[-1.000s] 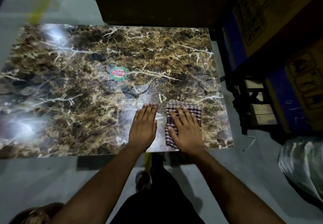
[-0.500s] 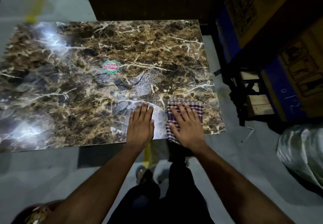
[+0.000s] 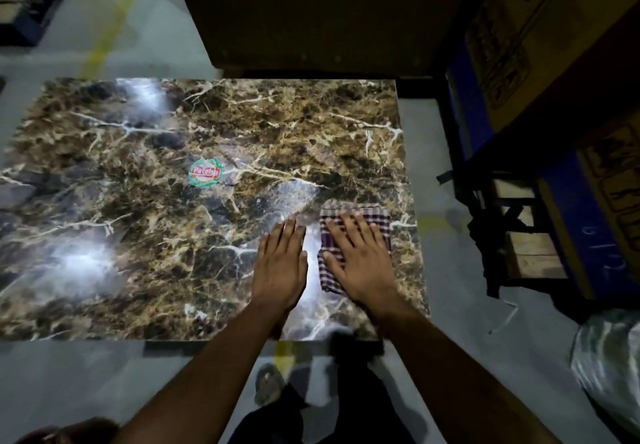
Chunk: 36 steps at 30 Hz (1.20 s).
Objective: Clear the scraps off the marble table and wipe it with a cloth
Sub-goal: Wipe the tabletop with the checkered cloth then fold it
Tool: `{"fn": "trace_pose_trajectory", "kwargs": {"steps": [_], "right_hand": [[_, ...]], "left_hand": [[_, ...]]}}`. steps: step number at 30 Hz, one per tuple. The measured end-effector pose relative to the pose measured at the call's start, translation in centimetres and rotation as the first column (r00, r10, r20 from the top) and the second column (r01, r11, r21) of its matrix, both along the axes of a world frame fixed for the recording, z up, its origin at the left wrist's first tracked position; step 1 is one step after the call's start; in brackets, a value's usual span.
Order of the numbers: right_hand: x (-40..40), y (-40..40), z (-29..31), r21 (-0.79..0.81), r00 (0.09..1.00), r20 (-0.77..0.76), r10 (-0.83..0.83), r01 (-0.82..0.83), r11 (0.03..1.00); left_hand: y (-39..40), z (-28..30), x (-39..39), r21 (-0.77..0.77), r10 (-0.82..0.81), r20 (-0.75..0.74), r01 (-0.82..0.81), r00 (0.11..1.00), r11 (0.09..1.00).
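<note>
Both hands flat, fingers straight: right hand (image 3: 360,260) hides most of checked cloth (image 3: 375,213); left hand (image 3: 281,263) on marble table (image 3: 138,201).

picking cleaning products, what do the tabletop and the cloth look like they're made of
Tabletop: looks like polished marble or a marble-look slab, brown with pale veins; glossy, since it throws bright glare patches. Real stone or laminate cannot be told.
Cloth: woven fabric, probably cotton, matte, dark-and-white check, folded flat under the right hand.
</note>
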State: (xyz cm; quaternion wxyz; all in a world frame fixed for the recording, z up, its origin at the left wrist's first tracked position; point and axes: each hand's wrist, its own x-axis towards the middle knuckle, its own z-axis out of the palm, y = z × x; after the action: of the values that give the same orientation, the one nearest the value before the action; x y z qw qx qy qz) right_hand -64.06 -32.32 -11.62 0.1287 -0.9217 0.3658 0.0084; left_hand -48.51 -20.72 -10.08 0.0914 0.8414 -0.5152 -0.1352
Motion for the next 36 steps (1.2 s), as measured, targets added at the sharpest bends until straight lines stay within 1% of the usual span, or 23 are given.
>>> {"fn": "trace_pose_trajectory", "kwargs": {"steps": [3,5,8,11,13,16,18,20,21,23,25,27,30,32,33,36], "right_hand": [[3.0,-5.9,0.0,-0.012,0.998,0.013,-0.068,0.068,0.998],[6.1,-8.2,0.0,0.007,0.998,0.016,-0.069,0.069,0.998],[8.1,-9.1,0.1,0.017,1.000,0.010,0.013,-0.013,1.000],[5.4,-9.7,0.3,0.011,0.988,0.025,0.151,-0.152,0.988],[4.1,-11.9,0.2,0.009,0.984,0.017,0.177,-0.177,0.984],[5.8,-16.9,-0.1,-0.013,0.994,0.004,0.106,-0.106,0.994],[9.1,-20.4,-0.1,-0.029,0.999,0.001,0.051,-0.051,0.998],[13.1,-22.5,0.0,-0.016,1.000,0.004,0.031,-0.031,0.999],[14.9,-22.8,0.1,-0.010,0.999,-0.002,0.051,-0.051,0.999],[17.0,-22.0,0.3,-0.009,0.988,-0.006,0.151,-0.151,0.988],[16.0,-21.1,0.2,-0.026,0.964,-0.008,0.266,-0.266,0.964],[14.1,-22.0,0.1,-0.026,0.952,-0.006,0.306,-0.306,0.952],[14.5,-25.9,-0.1,-0.045,0.971,-0.037,0.234,-0.236,0.971],[17.5,-28.3,0.1,-0.050,0.988,-0.023,0.153,-0.154,0.987],[19.3,-28.9,0.1,-0.042,0.990,-0.022,0.139,-0.140,0.989],[22.7,-28.5,0.5,-0.026,0.977,-0.031,0.213,-0.214,0.976]], "left_hand": [[-3.0,0.1,0.1,0.002,-0.013,-0.018,0.013,1.000,1.000],[-5.2,0.2,0.3,0.003,0.011,-0.027,-0.011,1.000,1.000],[-7.9,0.1,1.3,-0.004,0.101,-0.058,-0.101,0.993,0.995],[-9.7,-0.5,2.2,-0.006,0.092,-0.036,-0.092,0.995,0.996],[-11.1,-0.4,2.5,-0.021,0.101,-0.034,-0.101,0.994,0.995],[-13.0,-0.4,3.0,-0.033,0.116,-0.051,-0.118,0.992,0.992],[-14.2,-0.6,3.7,-0.037,0.130,-0.057,-0.133,0.990,0.990],[-15.1,-0.6,4.2,-0.038,0.140,-0.054,-0.142,0.989,0.989],[-15.5,-0.7,4.5,-0.039,0.147,-0.050,-0.149,0.988,0.988],[-16.3,-0.7,5.2,-0.043,0.187,-0.045,-0.189,0.981,0.981],[-17.0,-0.6,5.7,-0.054,0.258,-0.058,-0.261,0.964,0.964],[-17.8,-0.5,6.2,-0.061,0.278,-0.060,-0.282,0.959,0.958],[-18.6,-0.3,6.4,-0.065,0.231,-0.061,-0.234,0.971,0.970],[-18.9,-0.2,6.4,-0.067,0.203,-0.074,-0.208,0.976,0.976],[-19.0,-0.2,6.3,-0.066,0.201,-0.073,-0.206,0.977,0.976],[-19.7,-0.5,6.4,-0.061,0.219,-0.043,-0.221,0.975,0.973]]}}
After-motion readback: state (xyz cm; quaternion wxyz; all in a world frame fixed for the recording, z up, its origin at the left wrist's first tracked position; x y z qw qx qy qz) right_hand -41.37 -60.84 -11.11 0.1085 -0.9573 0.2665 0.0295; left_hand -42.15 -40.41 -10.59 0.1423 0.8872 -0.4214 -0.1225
